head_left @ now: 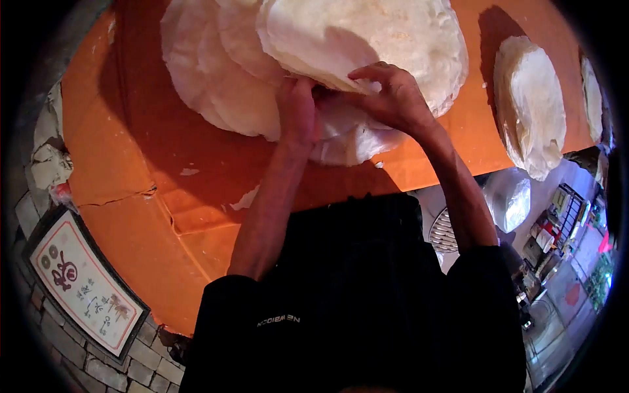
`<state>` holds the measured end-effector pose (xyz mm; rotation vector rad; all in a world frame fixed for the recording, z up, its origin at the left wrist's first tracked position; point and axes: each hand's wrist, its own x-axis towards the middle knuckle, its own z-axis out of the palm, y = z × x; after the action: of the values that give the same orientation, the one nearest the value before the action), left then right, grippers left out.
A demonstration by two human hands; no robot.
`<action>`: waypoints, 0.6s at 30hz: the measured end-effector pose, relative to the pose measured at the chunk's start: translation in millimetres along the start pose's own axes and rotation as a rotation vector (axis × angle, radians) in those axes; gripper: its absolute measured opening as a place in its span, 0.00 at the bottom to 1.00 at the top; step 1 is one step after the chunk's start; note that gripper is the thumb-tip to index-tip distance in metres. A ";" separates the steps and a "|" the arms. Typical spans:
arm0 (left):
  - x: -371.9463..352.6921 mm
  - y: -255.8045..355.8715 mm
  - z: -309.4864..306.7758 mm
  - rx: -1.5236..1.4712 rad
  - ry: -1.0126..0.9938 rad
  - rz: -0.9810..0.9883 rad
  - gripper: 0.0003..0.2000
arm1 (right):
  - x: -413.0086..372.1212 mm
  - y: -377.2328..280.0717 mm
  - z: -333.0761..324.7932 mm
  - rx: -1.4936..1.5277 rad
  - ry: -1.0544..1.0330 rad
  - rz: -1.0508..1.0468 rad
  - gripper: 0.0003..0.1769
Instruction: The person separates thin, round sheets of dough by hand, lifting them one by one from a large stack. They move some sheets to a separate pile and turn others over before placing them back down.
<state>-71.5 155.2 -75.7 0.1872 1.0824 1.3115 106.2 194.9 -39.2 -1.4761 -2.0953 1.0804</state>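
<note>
Thin, pale, round flatbreads [393, 39] lie in a large overlapping pile on the orange-covered table. My right hand [393, 95] pinches the near edge of the upper flatbreads, thumb and fingers closed on it. Beside it, my left hand [298, 111] grips the same raised edge from the left, its fingers mostly hidden beneath the sheets. A dark gap shows under the lifted edge, between the two hands. Below them, a loose flap of flatbread [357, 145] hangs out of the pile towards me.
On the orange table cover [105, 164] lie a few pale scraps. Another flatbread stack [529, 105] sits at the right, with a further one [591, 98] beyond it. A framed sign [85, 288] stands at lower left on brick paving. A clear plastic bag [511, 200] is at right.
</note>
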 end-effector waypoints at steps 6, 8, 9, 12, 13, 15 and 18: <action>10.3 -5.1 -2.4 -0.016 0.051 -0.007 0.13 | -2.6 -16.7 10.0 -0.190 0.196 -0.182 0.30; 7.4 -3.4 7.7 0.008 0.052 -0.011 0.13 | -1.3 -26.9 18.6 -0.224 0.275 -0.214 0.28; 6.1 -4.1 14.9 0.022 0.073 -0.002 0.13 | 0.7 -30.5 23.9 -0.300 0.268 -0.135 0.28; 2.9 1.8 21.8 0.070 0.068 -0.044 0.14 | 1.8 -36.3 21.2 -0.415 0.254 -0.085 0.22; 2.8 4.5 23.4 0.102 0.041 -0.094 0.14 | 3.4 -40.2 16.0 -0.456 0.250 -0.115 0.19; -13.7 16.9 40.4 -0.012 -0.005 -0.118 0.14 | -2.8 -56.8 -22.3 -0.461 0.216 -0.110 0.18; -39.8 19.3 36.4 -0.128 -0.096 -0.160 0.15 | -0.4 -60.9 -110.0 -0.214 0.173 0.017 0.14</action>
<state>-53.3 144.1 -22.5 0.0658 0.9101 1.2115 140.6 226.3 77.5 -1.6247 -2.1308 0.7221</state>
